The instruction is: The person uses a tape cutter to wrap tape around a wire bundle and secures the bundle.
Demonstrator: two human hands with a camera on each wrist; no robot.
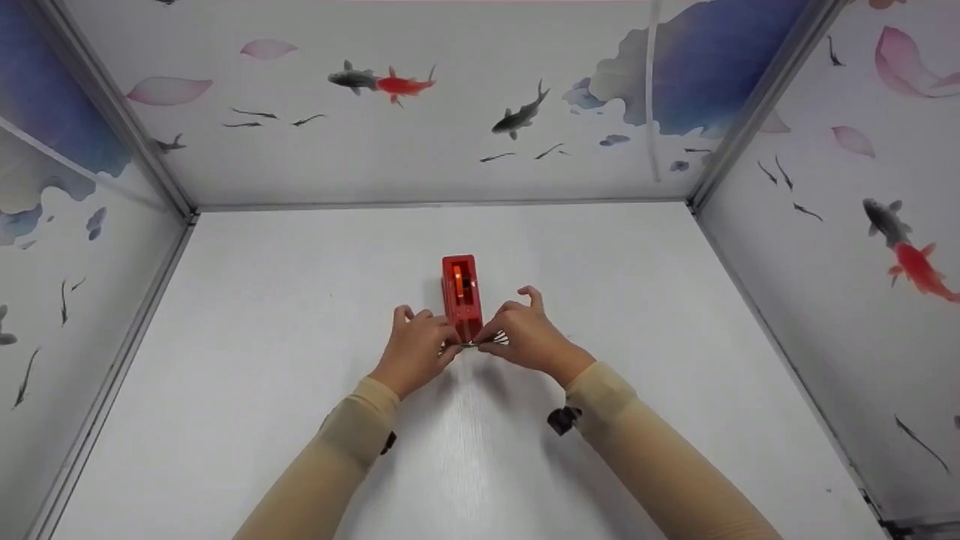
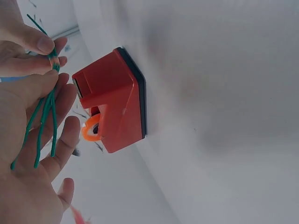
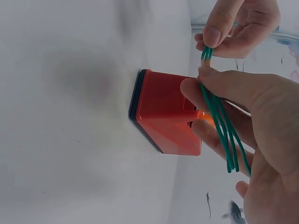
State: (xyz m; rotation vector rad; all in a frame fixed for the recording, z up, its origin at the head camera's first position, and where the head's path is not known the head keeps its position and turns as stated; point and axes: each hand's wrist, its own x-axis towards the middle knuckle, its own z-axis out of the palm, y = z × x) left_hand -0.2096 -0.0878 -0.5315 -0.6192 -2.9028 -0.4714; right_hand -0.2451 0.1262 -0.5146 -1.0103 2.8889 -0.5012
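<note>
While the red tape dispenser (image 2: 117,109) stands on the table (image 1: 247,352), my left hand (image 1: 415,347) and right hand (image 1: 531,337), each closed to a pinch, hold green wires (image 2: 43,119) just beyond its near end.

We get fairly bright, even light in the head view, with soft shadows (image 1: 491,379) below the left hand (image 1: 414,349) and right hand (image 1: 534,337) and a pale sheen (image 1: 469,420) on the white tabletop (image 1: 637,300). To us both wrist views look dimmer and greyer (their shadows are blurred smudges).
</note>
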